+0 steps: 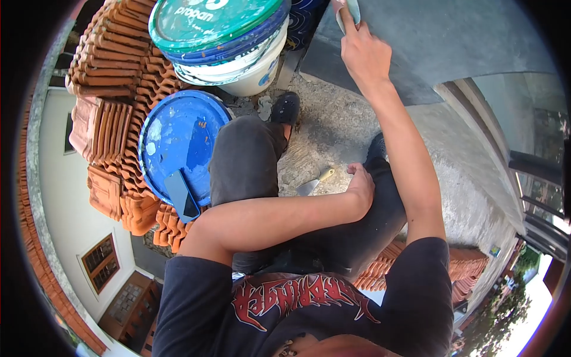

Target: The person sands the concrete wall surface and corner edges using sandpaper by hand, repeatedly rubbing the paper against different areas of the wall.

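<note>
My right hand [364,56] reaches up to the dark grey wall surface [476,35]. Its fingers are closed on a thin, pale sheet [354,11], cut off by the top edge of the view; I cannot tell its exact kind. Across my body, my left hand [360,185] rests against my right leg [383,202], fingers loosely bent and nothing visible in it. On the rough concrete floor just beside it lies a putty knife [318,181] with a yellowish handle and a metal blade.
Stacked paint buckets with a green lid [217,24] stand at upper left. Nearer is a blue lid [169,137] with a phone [181,196] on it. Clay roof tiles [110,65] are piled along the left. A window [523,113] is on the right.
</note>
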Demonstrator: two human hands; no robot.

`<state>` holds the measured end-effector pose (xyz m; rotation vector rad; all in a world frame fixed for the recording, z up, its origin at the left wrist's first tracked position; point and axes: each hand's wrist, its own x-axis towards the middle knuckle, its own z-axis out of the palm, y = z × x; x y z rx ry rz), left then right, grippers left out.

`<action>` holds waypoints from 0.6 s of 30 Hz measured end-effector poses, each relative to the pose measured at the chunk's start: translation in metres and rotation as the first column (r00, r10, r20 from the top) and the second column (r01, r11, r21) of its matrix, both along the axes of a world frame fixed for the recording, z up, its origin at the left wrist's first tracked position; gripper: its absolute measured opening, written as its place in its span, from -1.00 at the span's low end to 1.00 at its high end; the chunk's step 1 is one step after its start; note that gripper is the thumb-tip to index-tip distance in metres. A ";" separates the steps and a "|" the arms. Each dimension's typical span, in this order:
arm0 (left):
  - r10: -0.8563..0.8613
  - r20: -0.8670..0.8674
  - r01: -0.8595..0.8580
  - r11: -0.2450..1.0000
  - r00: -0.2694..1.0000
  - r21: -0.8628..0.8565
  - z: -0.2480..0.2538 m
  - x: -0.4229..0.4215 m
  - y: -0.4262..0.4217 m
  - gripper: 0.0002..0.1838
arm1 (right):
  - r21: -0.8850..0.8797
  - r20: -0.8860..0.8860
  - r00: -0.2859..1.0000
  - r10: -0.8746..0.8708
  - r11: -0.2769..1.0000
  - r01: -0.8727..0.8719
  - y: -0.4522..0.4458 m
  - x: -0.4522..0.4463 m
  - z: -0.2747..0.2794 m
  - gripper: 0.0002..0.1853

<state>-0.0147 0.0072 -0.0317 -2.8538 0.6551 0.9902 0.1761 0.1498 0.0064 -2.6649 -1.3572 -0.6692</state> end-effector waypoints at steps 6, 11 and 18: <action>-0.017 0.016 0.019 0.989 1.000 -0.146 -0.002 0.001 -0.008 -0.46 | -0.044 0.133 0.991 0.031 0.999 -0.025 -0.061 0.033 -0.031 -0.15; 0.022 -0.007 -0.023 0.989 1.000 -0.149 0.002 0.002 -0.008 -0.47 | -0.071 0.180 0.983 0.038 0.997 -0.026 -0.090 0.046 -0.055 -0.12; 0.017 0.013 -0.016 0.996 1.000 -0.089 0.008 0.007 -0.001 -0.46 | 0.045 0.162 0.983 0.083 0.995 -0.091 -0.044 0.036 -0.039 -0.21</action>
